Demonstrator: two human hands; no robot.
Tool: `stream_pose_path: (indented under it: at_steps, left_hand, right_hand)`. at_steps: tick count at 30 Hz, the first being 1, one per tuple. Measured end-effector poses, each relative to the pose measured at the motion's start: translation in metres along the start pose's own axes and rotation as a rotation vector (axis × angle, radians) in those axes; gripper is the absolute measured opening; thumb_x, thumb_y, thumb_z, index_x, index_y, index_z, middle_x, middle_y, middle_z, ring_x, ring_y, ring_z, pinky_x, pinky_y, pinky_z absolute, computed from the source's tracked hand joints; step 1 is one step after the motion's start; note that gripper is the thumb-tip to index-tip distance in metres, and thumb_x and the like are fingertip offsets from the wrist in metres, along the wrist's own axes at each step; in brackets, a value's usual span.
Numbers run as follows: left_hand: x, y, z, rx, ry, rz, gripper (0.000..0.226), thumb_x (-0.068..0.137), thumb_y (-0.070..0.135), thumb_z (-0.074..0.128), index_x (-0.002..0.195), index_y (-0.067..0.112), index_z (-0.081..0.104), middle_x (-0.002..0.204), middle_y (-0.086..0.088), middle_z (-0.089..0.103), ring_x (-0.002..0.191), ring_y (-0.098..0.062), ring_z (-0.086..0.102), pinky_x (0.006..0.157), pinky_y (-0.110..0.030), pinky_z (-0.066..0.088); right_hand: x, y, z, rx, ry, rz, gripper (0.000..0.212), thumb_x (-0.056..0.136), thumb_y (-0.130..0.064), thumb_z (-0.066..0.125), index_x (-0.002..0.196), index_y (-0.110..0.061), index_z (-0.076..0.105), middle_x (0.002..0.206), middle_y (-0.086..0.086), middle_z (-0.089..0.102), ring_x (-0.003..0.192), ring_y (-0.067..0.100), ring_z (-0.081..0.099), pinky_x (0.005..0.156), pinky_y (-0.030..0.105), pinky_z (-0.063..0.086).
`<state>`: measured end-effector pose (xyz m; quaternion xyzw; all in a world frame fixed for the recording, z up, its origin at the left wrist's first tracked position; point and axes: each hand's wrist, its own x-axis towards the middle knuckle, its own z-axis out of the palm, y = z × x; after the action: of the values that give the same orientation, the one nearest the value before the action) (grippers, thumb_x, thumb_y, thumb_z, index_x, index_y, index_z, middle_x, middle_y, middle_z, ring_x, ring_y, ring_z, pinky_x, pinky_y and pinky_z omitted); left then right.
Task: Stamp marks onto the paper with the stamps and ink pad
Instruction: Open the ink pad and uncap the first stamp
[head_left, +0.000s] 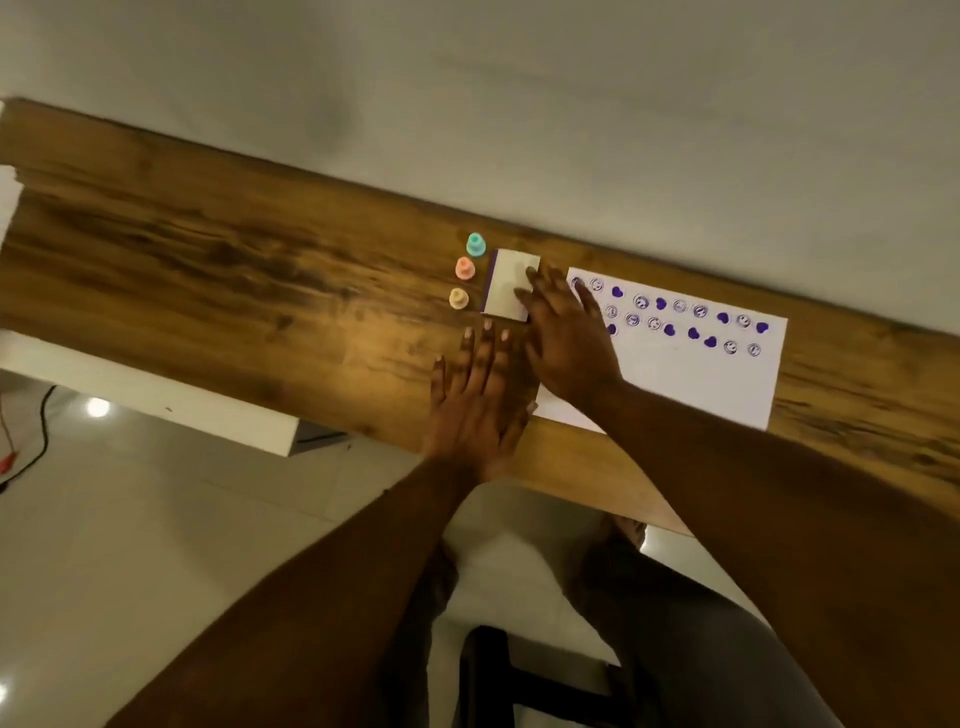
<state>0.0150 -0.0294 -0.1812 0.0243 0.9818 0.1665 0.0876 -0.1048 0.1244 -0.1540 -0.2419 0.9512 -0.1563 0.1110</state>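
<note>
Two flat hands (519, 364) on wooden table (208, 270), pale wall (519, 78) behind.

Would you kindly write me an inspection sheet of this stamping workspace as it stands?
Surface: wooden table, set against a plain wall.
Job's things: paper bearing rows of purple heart and round face marks; ink pad lid closed; teal stamp, pink stamp and yellow stamp upright in a row beside the pad.
Clutter: nothing seen.
Grippers: left hand flat on the table, empty; right hand open, fingertips on the ink pad.
Cables: dark cable on the floor at left.
Surroundings: glossy tiled floor, dark stool below.
</note>
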Motion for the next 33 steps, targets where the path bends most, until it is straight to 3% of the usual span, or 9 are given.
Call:
stream_pose_path:
  at_steps: [10, 14, 18, 24, 28, 33]
  left_hand:
    - [0.022, -0.036, 0.023, 0.0, 0.187, 0.056, 0.081, 0.107, 0.061, 0.033, 0.171, 0.017, 0.01, 0.179, -0.004, 0.012, 0.166, -0.02, 0.0, 0.13, -0.06, 0.008]
    - [0.02, -0.037, 0.028, 0.035, 0.28, 0.095, 0.083, 0.106, 0.065, 0.032, 0.17, 0.015, 0.014, 0.177, -0.008, 0.016, 0.165, -0.023, 0.007, 0.13, -0.059, 0.01]
    - [0.011, -0.034, 0.028, 0.049, 0.32, 0.039, 0.087, 0.104, 0.066, 0.033, 0.171, 0.016, 0.009, 0.179, -0.008, 0.009, 0.166, -0.024, 0.001, 0.131, -0.058, 0.009]
    - [-0.015, -0.025, 0.014, 0.202, 0.181, 0.004, 0.096, 0.102, 0.074, 0.025, 0.17, 0.012, -0.002, 0.179, -0.01, -0.004, 0.165, -0.026, -0.007, 0.133, -0.053, 0.005]
    - [-0.031, -0.023, 0.009, 0.113, 0.09, -0.087, 0.1, 0.099, 0.071, 0.041, 0.17, 0.013, 0.001, 0.179, -0.009, 0.001, 0.165, -0.026, 0.006, 0.132, -0.047, 0.019]
    - [-0.044, -0.03, 0.01, -0.028, 0.112, -0.15, 0.099, 0.097, 0.058, 0.063, 0.169, 0.013, 0.013, 0.178, -0.008, 0.016, 0.164, -0.022, 0.014, 0.131, -0.041, 0.019]
  right_hand:
    - [0.018, 0.002, 0.029, -0.056, 0.126, 0.01, 0.054, 0.102, -0.036, 0.038, 0.151, -0.019, 0.052, 0.165, 0.005, 0.039, 0.157, 0.025, 0.026, 0.127, 0.052, 0.016]
    - [0.017, -0.002, 0.032, -0.058, 0.152, 0.031, 0.051, 0.102, -0.033, 0.038, 0.149, -0.021, 0.054, 0.163, 0.005, 0.043, 0.155, 0.025, 0.03, 0.122, 0.052, 0.021]
    - [0.01, -0.008, 0.031, -0.103, 0.15, 0.052, 0.049, 0.103, -0.032, 0.039, 0.149, -0.025, 0.054, 0.162, 0.003, 0.045, 0.152, 0.025, 0.034, 0.119, 0.053, 0.023]
    - [-0.031, -0.035, 0.029, -0.158, 0.071, 0.062, 0.051, 0.101, -0.029, 0.05, 0.151, -0.029, 0.05, 0.162, 0.002, 0.043, 0.15, 0.027, 0.036, 0.114, 0.05, 0.028]
    - [-0.06, -0.063, 0.035, -0.243, -0.018, 0.045, 0.062, 0.095, -0.032, 0.063, 0.154, -0.03, 0.043, 0.163, 0.002, 0.04, 0.15, 0.029, 0.031, 0.113, 0.05, 0.029]
    - [-0.078, -0.08, 0.044, -0.311, -0.049, 0.029, 0.069, 0.093, -0.036, 0.068, 0.156, -0.029, 0.039, 0.16, 0.005, 0.04, 0.15, 0.032, 0.028, 0.116, 0.054, 0.028]
